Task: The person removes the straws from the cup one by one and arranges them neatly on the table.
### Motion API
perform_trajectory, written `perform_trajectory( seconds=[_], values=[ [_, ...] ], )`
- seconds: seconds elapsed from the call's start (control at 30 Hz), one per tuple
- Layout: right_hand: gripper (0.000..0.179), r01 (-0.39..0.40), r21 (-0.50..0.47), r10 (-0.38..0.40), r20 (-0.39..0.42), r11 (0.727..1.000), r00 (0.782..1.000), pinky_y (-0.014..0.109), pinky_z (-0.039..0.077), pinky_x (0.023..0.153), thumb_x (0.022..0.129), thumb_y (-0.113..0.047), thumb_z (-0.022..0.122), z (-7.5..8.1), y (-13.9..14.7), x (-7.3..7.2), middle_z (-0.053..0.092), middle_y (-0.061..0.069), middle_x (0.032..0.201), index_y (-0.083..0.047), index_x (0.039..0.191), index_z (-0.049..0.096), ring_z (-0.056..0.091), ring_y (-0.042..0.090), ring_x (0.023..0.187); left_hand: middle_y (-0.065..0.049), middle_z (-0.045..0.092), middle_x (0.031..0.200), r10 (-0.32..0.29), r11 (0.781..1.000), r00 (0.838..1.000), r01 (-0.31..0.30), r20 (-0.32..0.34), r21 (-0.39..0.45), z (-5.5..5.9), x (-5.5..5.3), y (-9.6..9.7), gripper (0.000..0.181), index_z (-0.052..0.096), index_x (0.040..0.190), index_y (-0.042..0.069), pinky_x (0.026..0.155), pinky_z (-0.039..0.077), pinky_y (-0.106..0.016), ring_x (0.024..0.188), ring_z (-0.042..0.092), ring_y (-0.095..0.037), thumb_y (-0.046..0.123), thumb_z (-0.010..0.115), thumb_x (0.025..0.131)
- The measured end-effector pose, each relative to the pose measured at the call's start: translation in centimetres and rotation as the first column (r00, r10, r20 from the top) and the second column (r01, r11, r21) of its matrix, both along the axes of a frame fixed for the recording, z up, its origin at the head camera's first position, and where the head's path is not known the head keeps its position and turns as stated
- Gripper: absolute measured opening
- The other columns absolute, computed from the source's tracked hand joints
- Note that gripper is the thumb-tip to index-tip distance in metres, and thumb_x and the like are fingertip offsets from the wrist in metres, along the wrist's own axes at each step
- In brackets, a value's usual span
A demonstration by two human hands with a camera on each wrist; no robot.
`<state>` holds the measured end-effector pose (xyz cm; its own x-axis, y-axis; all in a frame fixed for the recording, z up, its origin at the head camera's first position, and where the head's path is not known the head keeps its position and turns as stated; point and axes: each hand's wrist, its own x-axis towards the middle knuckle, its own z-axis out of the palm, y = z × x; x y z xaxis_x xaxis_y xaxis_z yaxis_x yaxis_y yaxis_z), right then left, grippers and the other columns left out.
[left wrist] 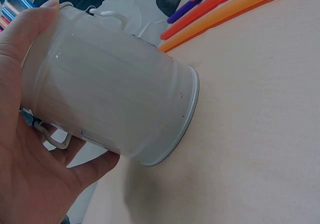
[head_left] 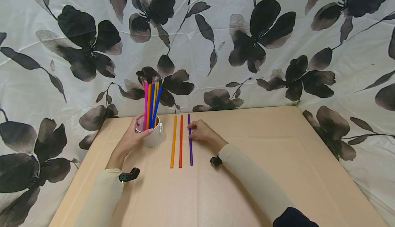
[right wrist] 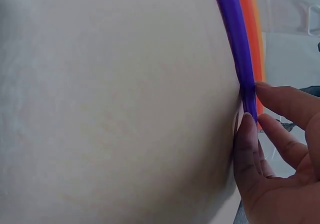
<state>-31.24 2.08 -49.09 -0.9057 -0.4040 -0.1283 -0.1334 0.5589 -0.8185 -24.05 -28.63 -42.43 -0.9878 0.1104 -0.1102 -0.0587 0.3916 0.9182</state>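
Two hands on my feed right now, both busy. Left hand [head_left: 132,138] has its thumb and fingers wrapped round a white cup [head_left: 156,138] near the far edge of the table [head_left: 247,138], with a bunch of colored sticks [head_left: 152,103] poking up out of it: pink, orange, blue, yellow. Right hand [head_left: 202,131] is pinching a purple stick [head_left: 191,153] between thumb and fingers; from my angles I honestly can't tell if it's lifted at all. That one's to the right of a red-orange stick [head_left: 181,144], and a yellow-orange stick [head_left: 174,144] lies between that and the cup. All three run roughly parallel, with gaps between them.
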Motion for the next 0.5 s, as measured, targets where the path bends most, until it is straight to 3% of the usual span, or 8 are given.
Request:
perform_trajectory(
  seconds=[0.2,0.5],
  values=[
    [0.038,0.000,0.051,0.001,-0.017,0.999,1.000,0.028,0.049,0.086,0.085,-0.007,0.082,-0.05,-0.23,0.07,0.057,0.011,0.118,-0.005,0.121,0.070,0.054,0.020,0.096,-0.023,0.016,0.164,0.004,1.000,1.000,-0.004,0.005,-0.008,0.04,0.00,0.00,0.091,0.012,0.161,0.016,0.116,0.021,-0.072,0.152,0.014,-0.047,0.027,0.073,0.094],
    [0.039,-0.006,0.056,0.007,-0.020,0.998,1.000,0.032,0.051,0.097,0.085,-0.008,0.082,-0.02,-0.63,0.32,0.064,0.010,0.113,-0.005,0.122,0.070,0.055,0.022,0.100,-0.024,0.016,0.164,0.004,1.000,1.000,-0.004,0.006,-0.005,0.26,0.17,0.14,0.092,0.012,0.162,0.016,0.116,0.020,-0.072,0.152,0.014,-0.047,0.027,0.073,0.094]
  ],
)
